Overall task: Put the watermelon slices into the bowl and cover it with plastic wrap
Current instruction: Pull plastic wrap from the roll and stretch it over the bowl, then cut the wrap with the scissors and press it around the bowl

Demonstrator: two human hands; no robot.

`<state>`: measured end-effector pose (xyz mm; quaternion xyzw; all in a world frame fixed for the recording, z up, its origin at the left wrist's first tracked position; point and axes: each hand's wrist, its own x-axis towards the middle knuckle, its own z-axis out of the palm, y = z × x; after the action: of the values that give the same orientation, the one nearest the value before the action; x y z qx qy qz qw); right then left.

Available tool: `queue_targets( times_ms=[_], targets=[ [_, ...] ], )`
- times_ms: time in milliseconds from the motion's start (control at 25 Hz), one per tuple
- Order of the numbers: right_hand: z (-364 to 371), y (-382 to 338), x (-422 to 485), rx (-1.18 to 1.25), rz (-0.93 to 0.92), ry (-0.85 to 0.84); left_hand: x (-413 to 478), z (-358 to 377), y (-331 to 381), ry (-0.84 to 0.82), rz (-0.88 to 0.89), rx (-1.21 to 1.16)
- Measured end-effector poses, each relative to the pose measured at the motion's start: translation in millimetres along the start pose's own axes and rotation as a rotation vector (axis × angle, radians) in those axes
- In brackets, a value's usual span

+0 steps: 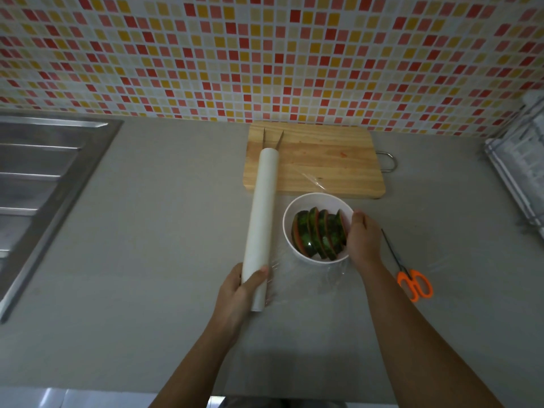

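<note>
A white bowl (pixel 290 214) stands on the grey counter, with several watermelon slices (pixel 319 235) upright in it, green rinds up. Clear plastic wrap (pixel 297 278) stretches from the roll over the bowl and drapes onto the counter in front of it. My left hand (pixel 238 293) grips the near end of the long white plastic wrap roll (pixel 263 213), which lies left of the bowl. My right hand (pixel 363 238) rests against the bowl's right rim, fingers pressed on the film there.
A wooden cutting board (pixel 323 160) lies behind the bowl; a knife blade (pixel 272 139) pokes out past the roll's far end. Orange-handled scissors (pixel 412 281) lie to the right. A steel sink (pixel 38 184) is at the left, a rack (pixel 521 169) at the right edge.
</note>
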<state>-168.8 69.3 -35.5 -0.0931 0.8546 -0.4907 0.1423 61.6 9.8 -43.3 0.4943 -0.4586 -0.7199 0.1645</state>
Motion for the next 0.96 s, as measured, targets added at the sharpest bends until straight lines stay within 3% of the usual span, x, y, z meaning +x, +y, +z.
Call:
queue_targets(
  times_ms=[120, 320, 560, 680, 760, 880, 960],
  targets=[
    [1.6, -0.3, 0.9, -0.024, 0.001, 0.005, 0.1, -5.1, -4.0, -0.039, -0.011, -0.005],
    [0.9, -0.1, 2.0, -0.099, -0.03, 0.027, 0.2, -10.8, -8.6, 0.065, 0.146, 0.452],
    [0.2, -0.3, 5.5, -0.132, -0.006, -0.014, 4.4, -10.6, -13.5, 0.113, 0.284, 0.554],
    [-13.8, -2.8, 8.6, -0.021, 0.089, -0.103, 5.4, -9.3, -12.3, 0.105, 0.302, 0.567],
    [-34.2, 1.4, 6.4, -0.004, 0.04, -0.024, 5.4, -9.4, -11.6, 0.114, 0.306, 0.559],
    [-70.6, 25.2, -9.0, -0.449, -0.125, 0.075, 5.7, -10.5, -12.4, 0.109, 0.316, 0.542],
    [-87.7, 44.0, -24.7, -0.688, -0.07, 0.047, 3.9, -9.7, -14.5, 0.108, 0.32, 0.543]
  ],
)
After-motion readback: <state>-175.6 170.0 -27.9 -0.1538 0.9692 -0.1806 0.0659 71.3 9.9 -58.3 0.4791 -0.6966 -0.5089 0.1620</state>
